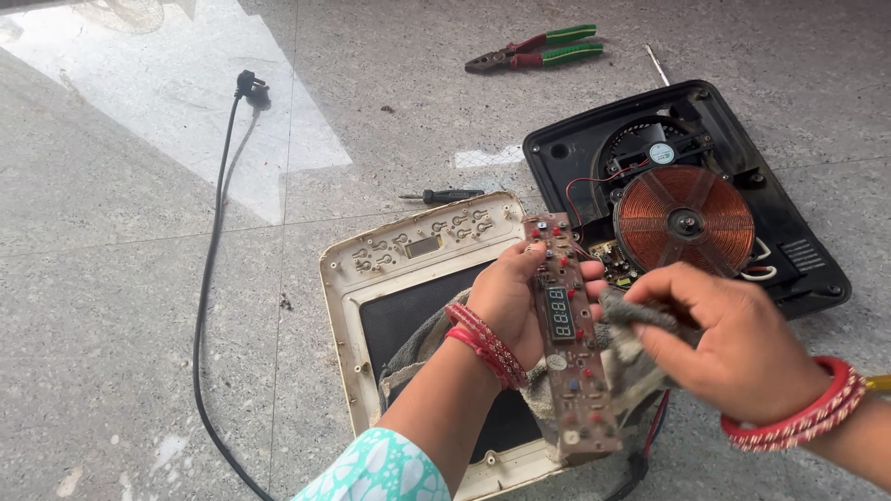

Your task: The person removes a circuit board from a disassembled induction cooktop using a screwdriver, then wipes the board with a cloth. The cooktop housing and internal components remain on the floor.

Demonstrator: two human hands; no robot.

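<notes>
My left hand (510,301) and right hand (733,343) work close together over the cream cover (371,269). At one o'clock the opened black base (798,232) blocks my right. The screwdriver (444,196) lies at eleven o'clock, the pliers (534,51) farther off at twelve. The black cord (209,278) crosses at nine; between it and the cover, bare floor (111,306) gives passage.

Brown circuit board (568,339) — red buttons, grey cloth (631,348), copper-coloured coil (685,220), green-handled pliers (538,50)
</notes>
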